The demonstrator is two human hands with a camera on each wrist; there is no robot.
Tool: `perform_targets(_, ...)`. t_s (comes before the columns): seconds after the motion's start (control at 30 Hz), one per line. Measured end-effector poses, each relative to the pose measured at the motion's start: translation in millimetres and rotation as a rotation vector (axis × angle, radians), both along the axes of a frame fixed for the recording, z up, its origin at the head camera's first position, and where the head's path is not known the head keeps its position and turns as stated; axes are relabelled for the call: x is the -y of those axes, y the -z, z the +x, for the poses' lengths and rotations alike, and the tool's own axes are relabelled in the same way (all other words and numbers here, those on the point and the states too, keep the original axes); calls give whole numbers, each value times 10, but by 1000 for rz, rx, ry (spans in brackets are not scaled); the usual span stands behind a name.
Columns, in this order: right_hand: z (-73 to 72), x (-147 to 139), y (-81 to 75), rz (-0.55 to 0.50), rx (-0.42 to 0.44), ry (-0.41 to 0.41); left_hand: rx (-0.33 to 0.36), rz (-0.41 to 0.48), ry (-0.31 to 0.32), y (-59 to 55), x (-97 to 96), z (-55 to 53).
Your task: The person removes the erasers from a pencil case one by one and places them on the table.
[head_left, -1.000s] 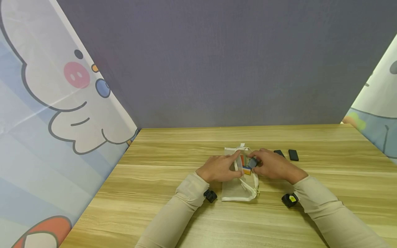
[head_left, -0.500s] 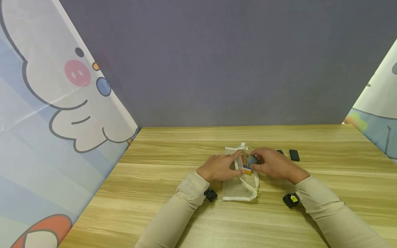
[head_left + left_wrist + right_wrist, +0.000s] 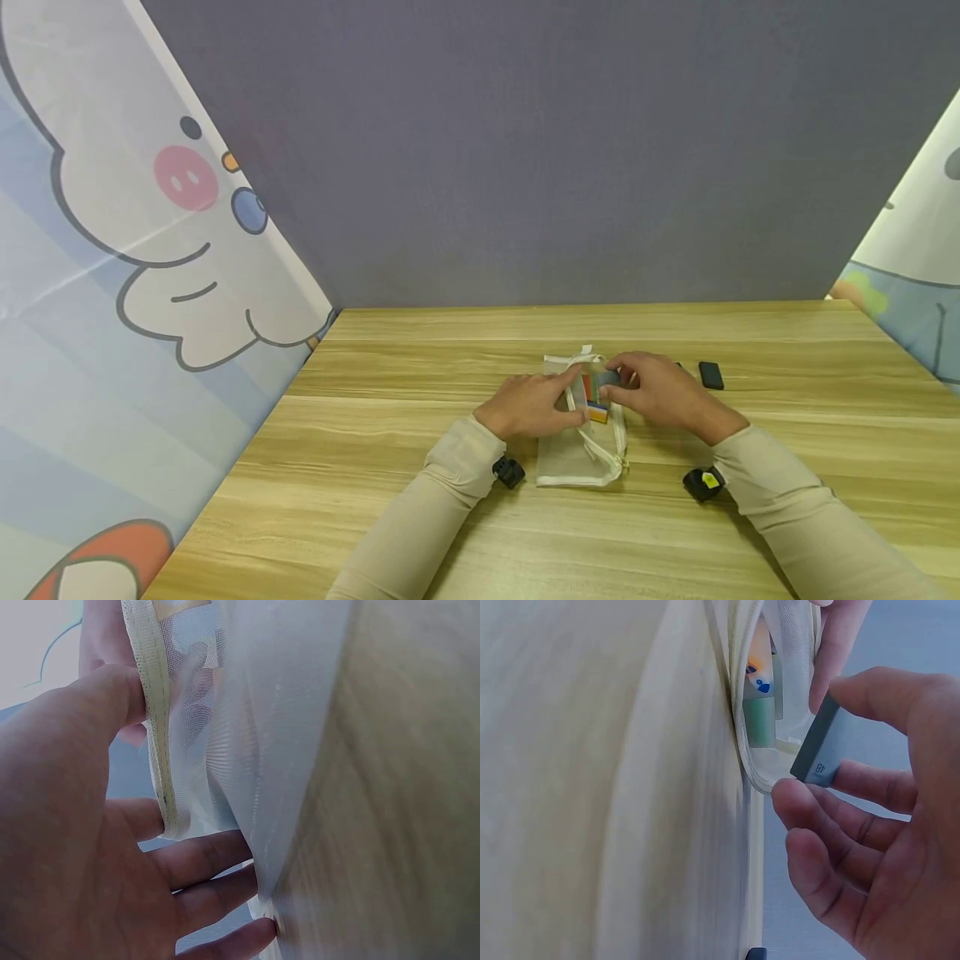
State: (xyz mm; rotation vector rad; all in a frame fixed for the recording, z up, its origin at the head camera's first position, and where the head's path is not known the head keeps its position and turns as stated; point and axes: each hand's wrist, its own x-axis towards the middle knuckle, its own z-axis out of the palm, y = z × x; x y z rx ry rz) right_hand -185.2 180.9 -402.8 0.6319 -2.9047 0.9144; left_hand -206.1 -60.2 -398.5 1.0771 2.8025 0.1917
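Observation:
A whitish mesh zip pouch (image 3: 570, 458) lies on the table with its mouth spread apart. My left hand (image 3: 528, 406) holds the near-left edge of that mouth, thumb and forefinger hooked at the zip tape (image 3: 157, 727). Between thumb and fingers, my right hand (image 3: 660, 396) pinches a dark grey eraser (image 3: 819, 746) marked 4B, right at the pouch opening. Inside the pouch show a green block (image 3: 760, 722), an orange-red piece (image 3: 587, 387) and a blue, white and yellow striped piece (image 3: 597, 412). The pouch's lower contents are hidden behind mesh.
A black block (image 3: 711, 375) lies right of my right hand, and a second dark block (image 3: 679, 365) is mostly hidden behind that hand. The wooden table (image 3: 420, 358) ends at a grey wall panel (image 3: 525, 167). Cartoon-printed sheets (image 3: 112, 350) hang at both sides.
My right hand has shifted slightly up and tilted the grey eraser at the pouch mouth, covering more of the dark block behind. My left hand and the pouch have stayed in place.

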Motion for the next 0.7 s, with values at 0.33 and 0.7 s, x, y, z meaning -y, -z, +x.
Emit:
perform_targets(0.33,-7,0,-11,-12,-2,-9,-4,2,1,-2,-3,0)
perform_targets(0.7,-4,-29,-69,-107,17,-12,-11,12,3,-2,-9,-4)
